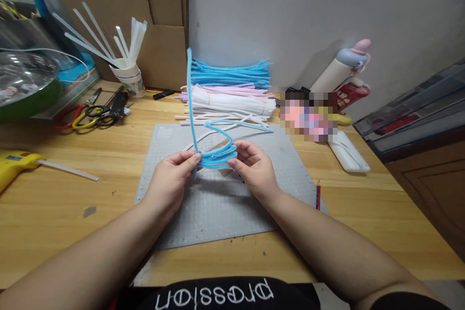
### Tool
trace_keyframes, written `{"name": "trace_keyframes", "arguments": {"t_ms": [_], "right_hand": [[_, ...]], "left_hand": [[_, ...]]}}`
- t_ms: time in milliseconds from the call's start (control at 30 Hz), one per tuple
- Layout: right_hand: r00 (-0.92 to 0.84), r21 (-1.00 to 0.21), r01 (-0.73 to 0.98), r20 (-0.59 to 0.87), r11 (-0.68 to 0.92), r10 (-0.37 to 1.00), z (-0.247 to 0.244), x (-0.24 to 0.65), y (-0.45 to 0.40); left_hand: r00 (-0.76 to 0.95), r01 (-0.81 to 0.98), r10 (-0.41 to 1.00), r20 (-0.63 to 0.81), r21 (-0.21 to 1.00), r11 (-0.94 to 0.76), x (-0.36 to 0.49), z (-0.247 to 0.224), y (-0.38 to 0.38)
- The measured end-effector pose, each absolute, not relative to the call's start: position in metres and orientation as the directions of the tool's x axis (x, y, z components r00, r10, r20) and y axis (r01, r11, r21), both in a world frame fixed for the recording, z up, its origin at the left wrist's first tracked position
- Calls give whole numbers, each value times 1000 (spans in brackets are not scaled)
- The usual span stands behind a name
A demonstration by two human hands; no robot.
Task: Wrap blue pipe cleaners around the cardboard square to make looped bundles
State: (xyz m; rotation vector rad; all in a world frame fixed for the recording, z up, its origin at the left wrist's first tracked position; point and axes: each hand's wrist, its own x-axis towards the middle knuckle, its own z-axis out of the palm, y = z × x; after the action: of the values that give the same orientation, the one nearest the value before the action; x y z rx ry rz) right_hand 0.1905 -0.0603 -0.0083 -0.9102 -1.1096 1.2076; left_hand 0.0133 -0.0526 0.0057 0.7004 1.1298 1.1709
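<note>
Centrally, a folded bundle of blue pipe cleaners point(218, 159) lies above a grey cutting mat point(225, 213), its long axis running left to right. The left hand point(174, 173) pinches one end, where a blue strand point(191, 101) stands upright; the right hand point(258, 173) pinches the other.

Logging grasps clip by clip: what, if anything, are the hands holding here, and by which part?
A folded bundle of blue pipe cleaners: the left hand pinches its left end, the right hand its right end.
</note>
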Motion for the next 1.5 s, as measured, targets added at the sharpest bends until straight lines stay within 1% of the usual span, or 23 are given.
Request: {"name": "trace_keyframes", "arguments": {"t_ms": [100,167,333,433,533,633,833,1000,1100,1233,1300,1400,1500], "right_hand": [[-47,-958,-250,156,140,987,-7,193,-59],[-68,-966,-227,142,123,988,-7,193,-59],[-3,-978,-157,137,134,991,-9,191,-61],[-7,-985,-145,99,97,995,-10,189,-61],[26,-990,-123,67,70,997,-10,188,-62],[40,-989,-129,67,72,997,-8,187,-62],[38,-975,-209,65,72,997,-6,185,-64],[75,-987,-161,11,23,997,-11,187,-61],[31,-988,-156,-26,-20,999,-12,190,-58],[-28,-962,-271,39,30,999,-8,192,-57],[-40,-955,-287,85,70,996,-7,192,-57],[-71,-974,-187,143,128,987,-8,194,-57],[-83,-985,-63,164,159,983,-11,195,-58]], "left_hand": [[-10,-297,958,-286,916,271,13,4,-53],[-20,-291,960,-278,921,261,13,4,-54],[-59,-316,958,-279,916,247,13,3,-53],[-86,-312,956,-280,919,241,13,1,-52],[-105,-313,957,-270,923,225,13,0,-51],[-113,-308,960,-255,928,210,13,-1,-51],[-88,-329,960,-268,917,225,14,2,-52],[-81,-342,958,-275,910,232,14,4,-51],[-72,-315,963,-261,922,226,13,4,-50],[-55,-201,973,-226,957,211,12,5,-50],[-63,-157,976,-206,968,194,13,8,-52],[-79,-106,980,-183,979,174,14,10,-54],[-102,-85,983,-155,985,147,14,9,-54]]}}
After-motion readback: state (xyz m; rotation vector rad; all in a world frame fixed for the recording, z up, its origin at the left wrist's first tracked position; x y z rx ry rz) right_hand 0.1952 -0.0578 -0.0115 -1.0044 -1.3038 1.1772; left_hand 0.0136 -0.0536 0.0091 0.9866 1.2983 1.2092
